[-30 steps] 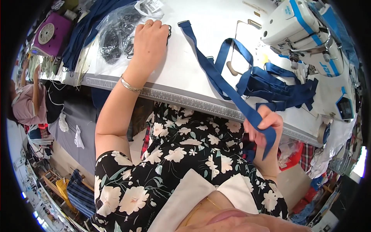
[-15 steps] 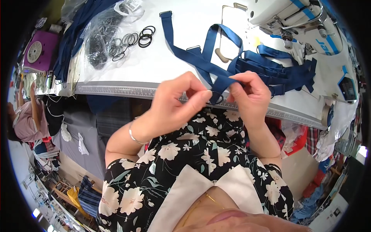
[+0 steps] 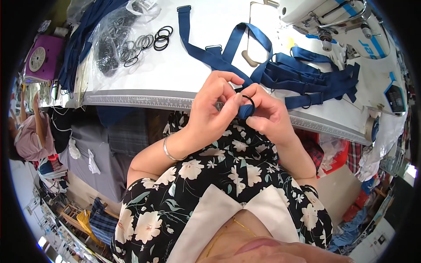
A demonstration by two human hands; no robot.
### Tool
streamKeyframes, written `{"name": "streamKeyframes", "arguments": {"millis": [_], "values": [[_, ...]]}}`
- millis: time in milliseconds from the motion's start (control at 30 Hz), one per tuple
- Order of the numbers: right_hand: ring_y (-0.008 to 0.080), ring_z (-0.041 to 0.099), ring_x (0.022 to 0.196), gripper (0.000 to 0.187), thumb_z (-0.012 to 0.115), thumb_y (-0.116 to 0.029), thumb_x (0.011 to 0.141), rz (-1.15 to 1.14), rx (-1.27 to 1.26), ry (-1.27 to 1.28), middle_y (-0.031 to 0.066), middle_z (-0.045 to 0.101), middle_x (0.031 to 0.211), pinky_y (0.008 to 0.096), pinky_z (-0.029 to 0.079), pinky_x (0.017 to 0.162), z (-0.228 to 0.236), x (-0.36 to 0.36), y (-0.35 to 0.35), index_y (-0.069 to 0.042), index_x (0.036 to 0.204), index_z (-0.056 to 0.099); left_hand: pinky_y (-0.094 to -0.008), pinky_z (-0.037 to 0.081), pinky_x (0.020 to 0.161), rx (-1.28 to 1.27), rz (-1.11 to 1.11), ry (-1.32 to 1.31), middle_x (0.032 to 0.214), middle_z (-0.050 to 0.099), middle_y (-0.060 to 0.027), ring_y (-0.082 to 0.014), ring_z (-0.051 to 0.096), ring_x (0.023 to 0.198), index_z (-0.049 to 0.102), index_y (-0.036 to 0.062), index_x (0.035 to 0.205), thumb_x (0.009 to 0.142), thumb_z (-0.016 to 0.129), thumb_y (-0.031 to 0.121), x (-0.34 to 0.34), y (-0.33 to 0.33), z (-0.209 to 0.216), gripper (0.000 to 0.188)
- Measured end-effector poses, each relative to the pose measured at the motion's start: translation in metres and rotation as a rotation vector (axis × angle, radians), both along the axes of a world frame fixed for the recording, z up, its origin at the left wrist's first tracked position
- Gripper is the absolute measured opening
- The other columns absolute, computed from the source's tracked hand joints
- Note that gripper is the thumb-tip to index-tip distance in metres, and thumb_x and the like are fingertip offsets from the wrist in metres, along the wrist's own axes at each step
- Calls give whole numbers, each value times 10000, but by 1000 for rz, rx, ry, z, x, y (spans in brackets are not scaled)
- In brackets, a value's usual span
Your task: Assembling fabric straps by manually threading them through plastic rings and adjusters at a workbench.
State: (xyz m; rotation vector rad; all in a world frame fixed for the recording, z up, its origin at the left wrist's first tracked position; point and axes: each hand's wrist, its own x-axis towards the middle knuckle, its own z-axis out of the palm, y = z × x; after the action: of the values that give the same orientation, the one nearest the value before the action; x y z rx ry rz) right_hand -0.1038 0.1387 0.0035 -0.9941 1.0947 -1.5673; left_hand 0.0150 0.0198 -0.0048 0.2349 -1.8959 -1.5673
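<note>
Both my hands meet at the table's front edge over a navy strap [image 3: 206,60]. Between thumb and index finger, my left hand [image 3: 214,105] is closed on a black ring [image 3: 251,100]. My right hand [image 3: 268,115] is closed on the strap's end, which shows as a small folded piece below the ring. Whether the strap passes through the ring is hidden by the fingers. From my hands the strap runs to the far left and ends in a dark buckle [image 3: 184,7]. To the right lies a pile of navy straps [image 3: 302,76] with rings and sliders on them.
A clear plastic bag [image 3: 107,48] of black rings lies at the left, with loose rings [image 3: 161,42] beside it. A white sewing machine [image 3: 337,22] stands far right. A ruler [image 3: 144,101] lines the table's front edge. Another person [image 3: 33,136] is at far left.
My hands have come together, and the left moved right onto the ring. The ring has risen from below the strap to between my fingertips. The far strap shifted slightly up and left.
</note>
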Motion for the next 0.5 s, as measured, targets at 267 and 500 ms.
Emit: {"name": "streamKeyframes", "arguments": {"millis": [267,500], "values": [[70,460,846,179,525,47,756,-181,137,-143,27,486,953,202,377,749,-6,16,10,-16,923,522,-202,408,508,-3,77,-7,949,535,-131,-83,488,607,414,7,768,830,505,-19,-6,17,-4,114],[76,512,782,150,539,24,825,-504,34,25,12,543,877,200,421,703,2,32,0,-20,968,523,-225,381,465,94,60,20,893,523,-119,-86,463,566,405,7,761,832,497,-20,-10,19,-7,119]]}}
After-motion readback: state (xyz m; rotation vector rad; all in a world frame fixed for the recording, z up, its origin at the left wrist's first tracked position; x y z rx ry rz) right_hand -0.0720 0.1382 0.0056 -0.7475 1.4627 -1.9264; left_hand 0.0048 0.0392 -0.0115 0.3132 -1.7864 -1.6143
